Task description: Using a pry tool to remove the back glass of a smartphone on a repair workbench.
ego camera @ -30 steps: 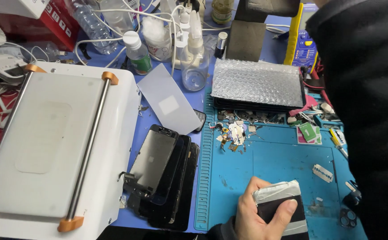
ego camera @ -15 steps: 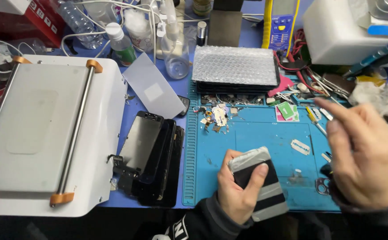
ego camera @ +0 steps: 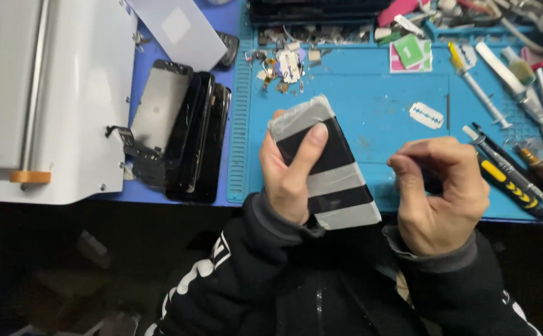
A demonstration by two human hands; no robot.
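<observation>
Up at ten o'clock sits a big white machine (ego camera: 53,99) with a metal bar. Next comes the blue work mat (ego camera: 371,112) on a blue table, filling the middle and twelve o'clock. At nine o'clock lies a stack of black phone screens (ego camera: 187,134). Down near six o'clock, the left hand (ego camera: 290,171) is wrapped around a phone (ego camera: 327,165), thumb across its front. Its long side runs from eleven o'clock to five o'clock. It is black with grey tape bands. The right hand (ego camera: 439,193), at four o'clock, is curled with fingers pinched together; whether it holds something, I cannot tell. A small razor blade (ego camera: 426,115) lies at two o'clock.
</observation>
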